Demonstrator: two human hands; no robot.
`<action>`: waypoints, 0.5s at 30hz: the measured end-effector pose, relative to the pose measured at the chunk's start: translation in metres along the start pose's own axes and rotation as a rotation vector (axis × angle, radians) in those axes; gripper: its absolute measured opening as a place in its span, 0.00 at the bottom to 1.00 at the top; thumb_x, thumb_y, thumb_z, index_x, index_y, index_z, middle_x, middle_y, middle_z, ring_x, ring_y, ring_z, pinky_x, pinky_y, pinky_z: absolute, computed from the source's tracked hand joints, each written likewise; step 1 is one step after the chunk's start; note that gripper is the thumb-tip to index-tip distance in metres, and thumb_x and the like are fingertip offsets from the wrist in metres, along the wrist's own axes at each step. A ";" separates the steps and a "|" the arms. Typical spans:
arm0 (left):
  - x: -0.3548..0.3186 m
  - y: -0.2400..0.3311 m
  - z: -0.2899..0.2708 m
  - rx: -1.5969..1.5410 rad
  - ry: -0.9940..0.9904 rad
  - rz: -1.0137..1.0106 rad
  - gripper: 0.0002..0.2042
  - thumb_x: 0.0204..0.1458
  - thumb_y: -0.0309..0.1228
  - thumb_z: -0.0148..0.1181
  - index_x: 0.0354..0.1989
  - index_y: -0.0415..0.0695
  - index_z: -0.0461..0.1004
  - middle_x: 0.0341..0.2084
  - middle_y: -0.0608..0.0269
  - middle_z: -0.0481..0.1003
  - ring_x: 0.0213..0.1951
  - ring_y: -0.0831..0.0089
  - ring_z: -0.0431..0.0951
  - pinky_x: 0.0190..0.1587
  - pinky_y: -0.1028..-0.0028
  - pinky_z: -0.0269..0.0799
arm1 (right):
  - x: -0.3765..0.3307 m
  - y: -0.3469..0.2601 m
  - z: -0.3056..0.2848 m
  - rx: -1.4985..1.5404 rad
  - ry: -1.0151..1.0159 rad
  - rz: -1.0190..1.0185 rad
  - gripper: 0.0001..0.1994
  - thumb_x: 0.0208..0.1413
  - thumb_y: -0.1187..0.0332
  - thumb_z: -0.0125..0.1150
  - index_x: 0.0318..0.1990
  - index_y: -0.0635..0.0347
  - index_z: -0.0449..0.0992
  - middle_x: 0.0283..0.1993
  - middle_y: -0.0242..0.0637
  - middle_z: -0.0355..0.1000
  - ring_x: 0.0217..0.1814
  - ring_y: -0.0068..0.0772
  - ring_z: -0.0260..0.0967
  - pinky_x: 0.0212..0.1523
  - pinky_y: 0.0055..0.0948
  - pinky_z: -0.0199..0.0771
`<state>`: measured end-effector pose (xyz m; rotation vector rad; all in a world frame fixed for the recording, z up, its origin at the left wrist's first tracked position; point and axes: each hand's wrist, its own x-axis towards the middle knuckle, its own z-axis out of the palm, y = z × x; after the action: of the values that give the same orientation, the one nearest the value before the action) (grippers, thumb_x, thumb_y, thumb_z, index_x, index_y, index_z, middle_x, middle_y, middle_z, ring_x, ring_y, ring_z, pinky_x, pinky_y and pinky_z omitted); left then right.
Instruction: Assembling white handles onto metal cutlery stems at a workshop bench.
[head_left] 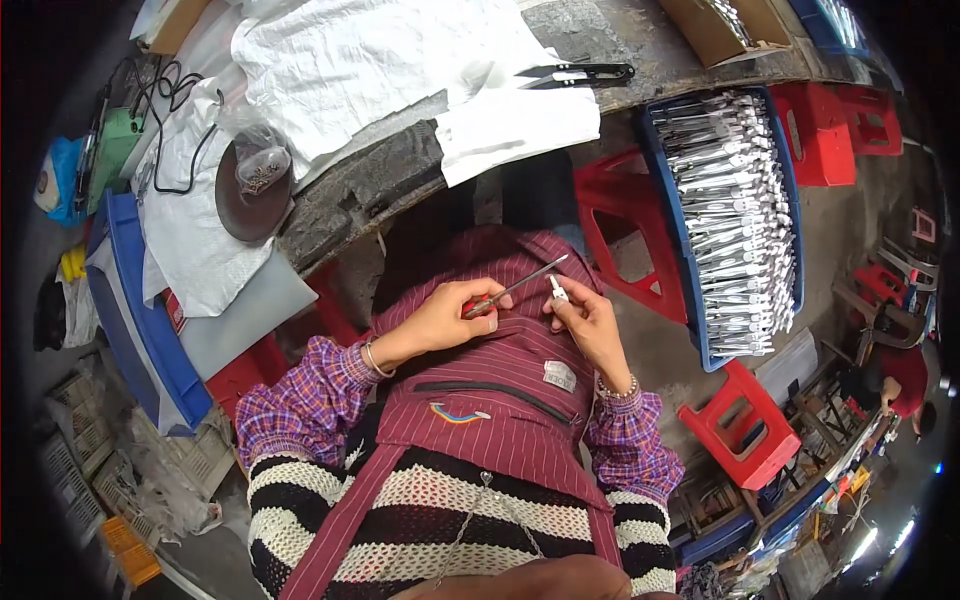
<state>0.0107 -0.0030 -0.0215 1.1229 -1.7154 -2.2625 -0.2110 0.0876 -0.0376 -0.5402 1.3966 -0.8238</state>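
Above my lap, my left hand (436,322) is closed around the red handle of a screwdriver (532,274). Its thin metal shaft slants up to the right, with the tip free in the air. My right hand (592,326) pinches a small white plastic piece (558,288) between thumb and fingers. The two hands are apart, and the screwdriver tip lies just above the white piece without visibly touching it. Below them spreads a dark red striped apron (470,400). The far end of the white piece is too small to make out.
A blue crate (712,362) packed with slim white and metal parts stands at the right on a red stool (625,235). Black-handled scissors (600,74) lie on the worktable (350,215). A bag of small screws (262,172) sits on a brown round thing at left.
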 end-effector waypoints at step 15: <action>0.003 -0.006 -0.006 -0.308 -0.093 -0.163 0.14 0.41 0.13 0.56 0.39 0.39 0.69 0.27 0.67 0.72 0.33 0.82 0.70 0.38 0.82 0.65 | -0.002 -0.002 0.002 -0.047 -0.025 0.043 0.18 0.56 0.76 0.52 0.55 0.68 0.67 0.34 0.33 0.73 0.28 0.15 0.66 0.31 0.14 0.68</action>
<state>0.0145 -0.0072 -0.0288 1.1397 -1.2794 -2.6007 -0.2090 0.0874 -0.0344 -0.5531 1.4026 -0.7493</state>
